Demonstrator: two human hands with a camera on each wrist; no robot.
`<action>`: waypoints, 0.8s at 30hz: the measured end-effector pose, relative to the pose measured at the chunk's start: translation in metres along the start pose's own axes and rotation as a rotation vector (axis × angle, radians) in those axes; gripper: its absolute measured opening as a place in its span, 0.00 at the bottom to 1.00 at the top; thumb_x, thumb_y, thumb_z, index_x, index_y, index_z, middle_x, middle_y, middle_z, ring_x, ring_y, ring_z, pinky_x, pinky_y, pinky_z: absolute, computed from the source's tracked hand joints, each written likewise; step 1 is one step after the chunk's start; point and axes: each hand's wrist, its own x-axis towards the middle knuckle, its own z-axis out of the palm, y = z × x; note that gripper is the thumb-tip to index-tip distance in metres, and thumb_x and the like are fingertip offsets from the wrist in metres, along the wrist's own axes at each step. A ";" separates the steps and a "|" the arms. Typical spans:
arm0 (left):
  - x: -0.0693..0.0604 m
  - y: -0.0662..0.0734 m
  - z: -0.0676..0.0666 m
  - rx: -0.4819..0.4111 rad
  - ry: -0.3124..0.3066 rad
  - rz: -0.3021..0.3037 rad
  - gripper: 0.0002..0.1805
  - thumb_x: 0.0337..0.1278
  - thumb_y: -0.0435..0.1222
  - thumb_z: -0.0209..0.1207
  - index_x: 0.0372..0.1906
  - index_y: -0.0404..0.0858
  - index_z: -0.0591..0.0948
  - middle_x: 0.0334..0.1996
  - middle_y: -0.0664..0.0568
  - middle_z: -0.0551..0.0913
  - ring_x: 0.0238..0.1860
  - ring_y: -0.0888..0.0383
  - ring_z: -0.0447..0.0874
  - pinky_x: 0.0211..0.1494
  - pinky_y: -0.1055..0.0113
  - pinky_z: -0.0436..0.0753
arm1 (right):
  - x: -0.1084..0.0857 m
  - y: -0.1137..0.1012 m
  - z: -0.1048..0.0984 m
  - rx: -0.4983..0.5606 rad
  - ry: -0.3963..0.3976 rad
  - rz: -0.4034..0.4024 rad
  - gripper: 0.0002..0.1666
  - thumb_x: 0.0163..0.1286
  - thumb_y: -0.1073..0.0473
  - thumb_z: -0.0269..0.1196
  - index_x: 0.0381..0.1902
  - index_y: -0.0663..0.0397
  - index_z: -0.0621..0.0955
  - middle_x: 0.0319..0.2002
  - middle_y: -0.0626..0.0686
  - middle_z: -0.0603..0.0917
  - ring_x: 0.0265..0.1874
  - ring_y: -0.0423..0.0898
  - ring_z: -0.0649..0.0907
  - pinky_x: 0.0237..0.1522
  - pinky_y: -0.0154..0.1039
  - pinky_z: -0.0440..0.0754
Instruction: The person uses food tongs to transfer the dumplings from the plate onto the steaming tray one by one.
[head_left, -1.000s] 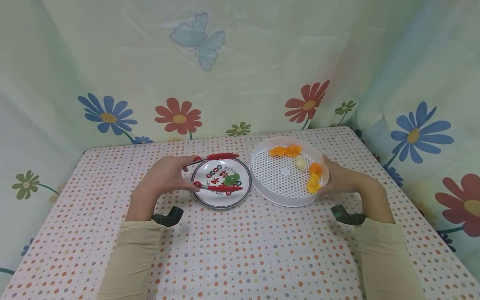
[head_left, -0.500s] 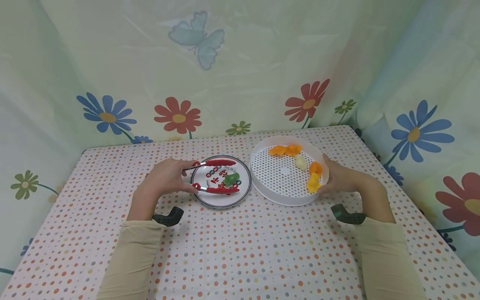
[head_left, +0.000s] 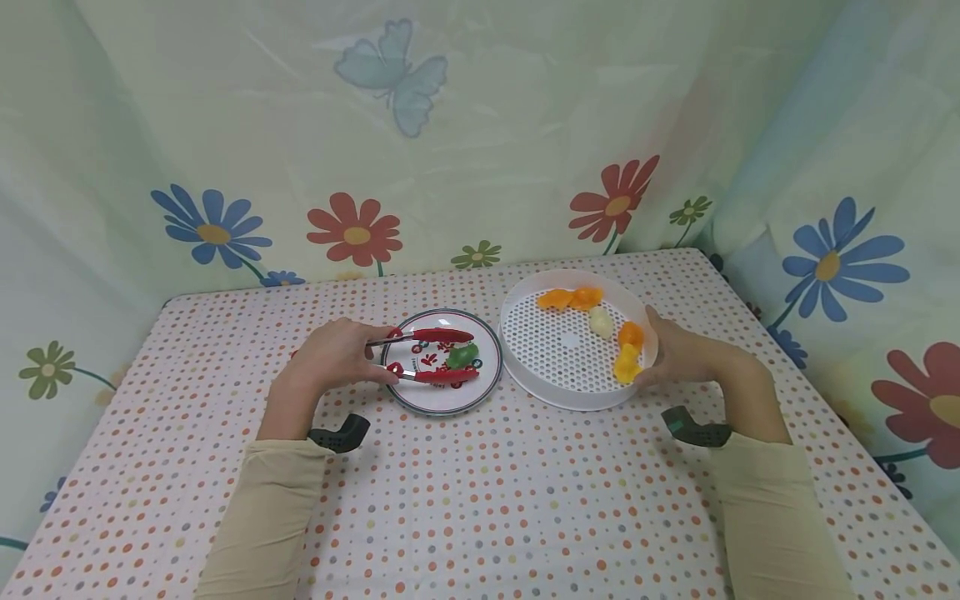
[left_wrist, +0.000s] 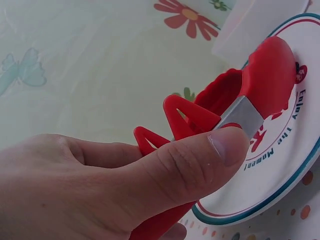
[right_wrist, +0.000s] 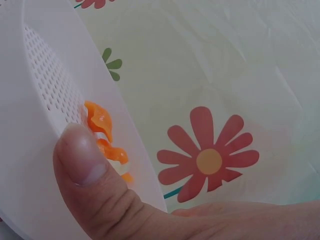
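Observation:
My left hand (head_left: 333, 358) grips a pair of red-tipped metal tongs (left_wrist: 240, 112), with the thumb on one arm. The two tong arms stand apart over a white printed plate (head_left: 405, 398), one on each side of a green dumpling-like piece (head_left: 462, 357) lying there. In the left wrist view that green piece is hidden behind the tongs. My right hand (head_left: 686, 354) holds the right side wall of a round white steamer basket (head_left: 536, 367) with a perforated floor. Its thumb lies against the basket wall in the right wrist view.
Inside the basket lie orange pieces (right_wrist: 100, 120), a whitish piece (head_left: 601, 323) and a yellow piece (head_left: 627, 365), near its back and right wall. Plate and basket stand side by side on a dotted tablecloth (head_left: 480, 500). A flowered curtain (head_left: 480, 150) hangs behind.
The tongs' far arm has come nearer to the near arm, narrowing the gap around the green piece. My right hand and the basket have stayed in place.

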 end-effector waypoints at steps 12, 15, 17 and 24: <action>0.002 -0.001 0.002 -0.004 -0.030 -0.003 0.44 0.35 0.57 0.72 0.65 0.50 0.73 0.21 0.58 0.82 0.29 0.58 0.73 0.28 0.67 0.66 | 0.000 0.000 0.000 0.005 0.001 -0.005 0.76 0.46 0.44 0.76 0.73 0.65 0.36 0.72 0.73 0.46 0.69 0.70 0.53 0.64 0.69 0.51; 0.002 -0.001 0.003 -0.011 -0.024 -0.003 0.43 0.36 0.56 0.72 0.64 0.50 0.73 0.18 0.60 0.81 0.29 0.58 0.72 0.27 0.67 0.65 | -0.001 -0.001 0.000 0.004 -0.003 0.001 0.77 0.47 0.44 0.75 0.73 0.65 0.35 0.72 0.73 0.45 0.69 0.71 0.52 0.64 0.70 0.51; 0.002 -0.001 0.003 -0.015 -0.020 -0.001 0.42 0.37 0.55 0.72 0.64 0.50 0.74 0.17 0.60 0.80 0.28 0.58 0.72 0.27 0.67 0.65 | -0.002 -0.001 -0.001 0.002 -0.005 0.003 0.77 0.46 0.44 0.75 0.73 0.65 0.35 0.72 0.73 0.45 0.69 0.71 0.52 0.63 0.70 0.51; 0.003 -0.001 0.003 -0.008 0.003 -0.001 0.40 0.36 0.55 0.72 0.62 0.52 0.75 0.20 0.59 0.83 0.29 0.58 0.73 0.26 0.66 0.64 | -0.003 -0.002 -0.001 -0.005 -0.011 0.014 0.78 0.46 0.42 0.75 0.73 0.65 0.34 0.71 0.74 0.45 0.69 0.71 0.52 0.62 0.70 0.52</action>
